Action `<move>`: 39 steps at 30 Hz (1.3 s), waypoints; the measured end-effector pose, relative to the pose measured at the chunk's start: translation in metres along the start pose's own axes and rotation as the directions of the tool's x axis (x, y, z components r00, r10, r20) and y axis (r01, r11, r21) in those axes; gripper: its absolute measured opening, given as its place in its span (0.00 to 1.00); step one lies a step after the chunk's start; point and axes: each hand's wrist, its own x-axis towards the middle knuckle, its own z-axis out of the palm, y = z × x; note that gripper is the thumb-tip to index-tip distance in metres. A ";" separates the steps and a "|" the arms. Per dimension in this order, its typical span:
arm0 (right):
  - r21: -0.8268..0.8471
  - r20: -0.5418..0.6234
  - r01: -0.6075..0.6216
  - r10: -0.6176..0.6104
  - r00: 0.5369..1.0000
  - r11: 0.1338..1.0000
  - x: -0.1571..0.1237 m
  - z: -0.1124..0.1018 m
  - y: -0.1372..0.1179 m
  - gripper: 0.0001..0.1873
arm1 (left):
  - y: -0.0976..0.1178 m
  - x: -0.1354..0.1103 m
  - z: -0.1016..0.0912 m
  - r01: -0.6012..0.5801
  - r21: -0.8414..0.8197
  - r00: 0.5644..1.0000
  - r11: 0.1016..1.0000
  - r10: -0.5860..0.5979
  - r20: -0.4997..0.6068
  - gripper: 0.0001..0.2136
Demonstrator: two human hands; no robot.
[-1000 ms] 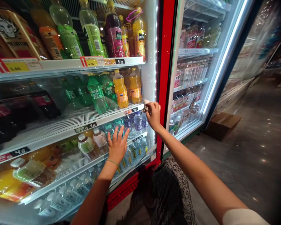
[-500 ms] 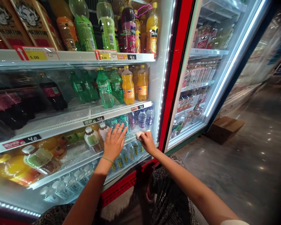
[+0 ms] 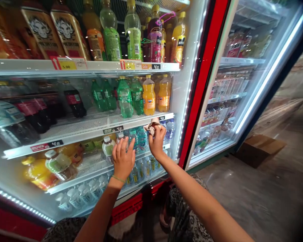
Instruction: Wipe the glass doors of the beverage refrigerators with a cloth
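Observation:
My left hand [image 3: 123,157] lies flat with fingers spread on the glass door [image 3: 86,134] of a drinks fridge, over the shelf of small bottles. My right hand [image 3: 156,139] is closed around a small crumpled white cloth [image 3: 150,126] and presses it against the same glass, just right of and above the left hand. Behind the glass stand green soda bottles [image 3: 124,97] and orange soda bottles [image 3: 148,95] on the shelf above.
A red door frame [image 3: 202,84] separates this fridge from a second glass-fronted fridge [image 3: 232,94] on the right. A cardboard box [image 3: 261,149] lies on the shiny floor at the right. Price tags [image 3: 68,64] line the shelf edges.
My right hand with the cloth went from the door's right edge down to the lower shelf level, then back up and left. My left hand stayed flat on the glass.

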 end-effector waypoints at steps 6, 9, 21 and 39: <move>0.274 0.240 0.176 -0.244 0.940 0.946 -0.023 0.007 -0.054 0.31 | -0.039 0.012 -0.046 -0.039 -0.054 0.995 0.998 0.034 -0.098 0.33; 0.431 0.260 0.125 -0.255 0.931 0.894 -0.015 -0.001 -0.054 0.23 | -0.046 0.026 -0.059 -0.223 -0.138 0.974 0.965 0.214 -0.077 0.31; 0.294 0.249 0.058 -0.135 0.959 0.954 0.014 -0.039 0.014 0.11 | -0.031 0.078 -0.022 -0.455 -0.064 0.881 0.888 0.460 0.110 0.13; -0.124 0.082 0.006 0.005 0.997 0.992 -0.022 -0.075 0.174 0.30 | 0.104 0.178 0.066 -0.641 -0.049 0.766 0.766 0.642 0.014 0.10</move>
